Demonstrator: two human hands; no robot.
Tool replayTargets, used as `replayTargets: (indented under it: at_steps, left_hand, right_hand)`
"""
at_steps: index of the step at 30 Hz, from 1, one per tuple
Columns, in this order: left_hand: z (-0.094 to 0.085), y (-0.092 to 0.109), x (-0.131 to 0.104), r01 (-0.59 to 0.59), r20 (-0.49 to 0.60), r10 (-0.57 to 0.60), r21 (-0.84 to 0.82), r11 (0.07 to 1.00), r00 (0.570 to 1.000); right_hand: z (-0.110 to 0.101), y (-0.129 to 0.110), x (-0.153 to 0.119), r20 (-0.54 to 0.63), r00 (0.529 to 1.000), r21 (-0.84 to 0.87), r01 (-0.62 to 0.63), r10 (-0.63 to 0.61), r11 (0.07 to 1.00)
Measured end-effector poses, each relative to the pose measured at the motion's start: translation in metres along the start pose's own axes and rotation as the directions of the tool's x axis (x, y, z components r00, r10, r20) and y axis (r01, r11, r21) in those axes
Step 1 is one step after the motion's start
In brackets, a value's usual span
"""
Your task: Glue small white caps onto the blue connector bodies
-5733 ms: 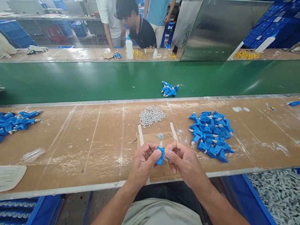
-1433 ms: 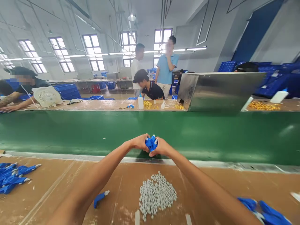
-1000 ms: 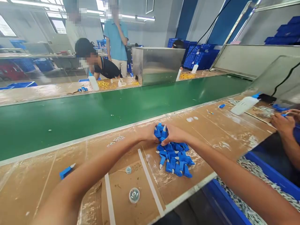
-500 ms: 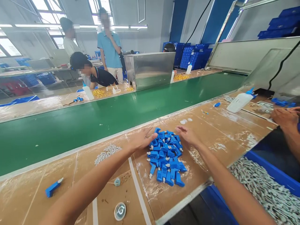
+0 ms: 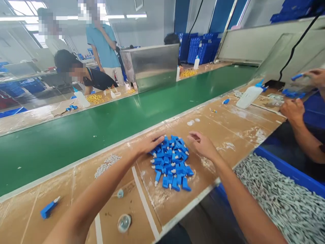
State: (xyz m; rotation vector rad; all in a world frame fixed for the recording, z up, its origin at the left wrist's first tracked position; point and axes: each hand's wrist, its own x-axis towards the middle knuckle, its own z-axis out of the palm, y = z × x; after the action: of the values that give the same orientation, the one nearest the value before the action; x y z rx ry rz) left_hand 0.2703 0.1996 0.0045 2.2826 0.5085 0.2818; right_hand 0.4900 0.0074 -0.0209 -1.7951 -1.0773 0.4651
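A heap of small blue plastic parts with white tips lies on the brown-covered bench between my hands. At its far left edge, my left hand rests against the heap, fingers stretched out and thumb by the outermost pieces. My right hand hovers just right of the heap with a small gap, its fingers loosely bent and apart. Neither hand holds anything that I can see. One single blue part with a white tip lies apart at the left. Small grey pieces are spread beyond my left forearm.
A green conveyor belt runs behind the bench. Near me sits a small round dish. On the right stand a white squeeze bottle and a blue bin full of grey-green pieces. A co-worker's hand is beside them.
The view has turned a little to the right and down. My right hand has drawn slightly away from the heap. The co-worker's other hand has come up, holding a blue piece.
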Motion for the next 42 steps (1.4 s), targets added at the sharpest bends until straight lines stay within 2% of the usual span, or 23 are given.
replayTargets:
  at_steps: [2,5,7,8,11,13,15,17,20,23,26,28,31,34,35,36,37,38,40,42]
  left_hand:
    - [0.001,-0.001,-0.013,0.014,-0.034,-0.013,0.028,1.000,0.999]
    - [0.017,0.000,-0.028,0.054,-0.129,-0.042,0.091,0.994,0.991]
    - [0.035,0.004,-0.032,0.115,-0.230,-0.085,0.122,0.986,0.970]
    - [0.045,0.006,-0.032,0.157,-0.285,-0.114,0.132,0.979,0.952]
    - [0.071,0.013,-0.030,0.301,-0.437,-0.216,0.134,0.944,0.873]
    - [0.084,0.019,-0.030,0.375,-0.493,-0.273,0.120,0.919,0.826]
    - [0.092,0.024,-0.033,0.424,-0.507,-0.318,0.106,0.899,0.801]
    - [0.095,0.028,-0.039,0.449,-0.495,-0.349,0.096,0.888,0.796]
    - [0.087,0.030,-0.048,0.441,-0.480,-0.348,0.093,0.893,0.806]
    - [0.075,0.029,-0.052,0.366,-0.446,-0.282,0.111,0.924,0.849]
    - [0.072,0.030,-0.051,0.304,-0.381,-0.244,0.105,0.947,0.892]
    - [0.071,0.036,-0.048,0.310,-0.376,-0.261,0.074,0.948,0.889]
    - [0.057,0.057,-0.051,0.346,-0.434,-0.312,-0.001,0.938,0.845]
    - [0.035,0.090,-0.085,0.342,-0.503,-0.336,-0.082,0.936,0.797]
    - [0.032,0.103,-0.104,0.318,-0.502,-0.330,-0.114,0.941,0.799]
    - [0.034,0.116,-0.126,0.266,-0.469,-0.309,-0.157,0.951,0.828]
    - [0.041,0.129,-0.149,0.176,-0.364,-0.289,-0.311,0.934,0.885]
    - [0.051,0.140,-0.172,0.146,-0.289,-0.311,-0.476,0.867,0.906]
    - [0.081,0.158,-0.210,0.142,-0.198,-0.396,-0.717,0.682,0.897]
    - [0.110,0.165,-0.233,0.066,-0.231,-0.447,-0.828,0.557,0.864]
  right_hand:
    - [-0.008,0.003,-0.055,0.017,0.997,-0.032,-0.072,0.073,0.997]
    - [0.007,-0.002,-0.133,0.084,0.974,-0.089,-0.205,0.213,0.975]
    - [0.025,-0.007,-0.162,0.070,0.977,-0.102,-0.193,0.200,0.976]
    - [0.032,-0.009,-0.166,0.061,0.983,-0.116,-0.168,0.176,0.979]
    - [0.039,-0.010,-0.152,0.076,0.992,-0.159,-0.085,0.098,0.984]
    - [0.032,-0.005,-0.133,0.106,0.993,-0.163,-0.042,0.060,0.986]
    - [0.021,0.004,-0.118,0.122,0.992,-0.154,0.001,0.018,0.988]
    - [0.009,0.015,-0.108,0.133,0.991,-0.136,0.044,-0.025,0.990]
    - [-0.007,0.029,-0.107,0.121,0.990,-0.087,0.080,-0.069,0.993]
    - [-0.017,0.039,-0.113,0.081,0.995,-0.005,0.064,-0.063,0.998]
    - [-0.017,0.048,-0.116,-0.012,1.000,0.081,0.011,-0.010,0.997]
    - [-0.014,0.052,-0.114,-0.075,0.997,0.127,-0.015,0.024,0.992]
    - [-0.014,0.050,-0.113,-0.138,0.989,0.185,-0.027,0.053,0.982]
    - [-0.024,0.031,-0.128,-0.212,0.975,0.240,-0.012,0.065,0.971]
    - [-0.025,0.019,-0.137,-0.218,0.974,0.258,0.001,0.057,0.966]
    - [-0.025,0.005,-0.148,-0.200,0.979,0.280,0.019,0.039,0.960]
    - [-0.021,-0.011,-0.161,-0.162,0.987,0.299,0.040,0.010,0.954]
    - [-0.013,-0.027,-0.173,-0.113,0.993,0.314,0.058,-0.023,0.948]
    - [0.011,-0.061,-0.197,-0.014,0.994,0.327,0.107,-0.108,0.939]
    - [0.042,-0.090,-0.215,0.000,0.973,0.269,0.221,-0.230,0.938]
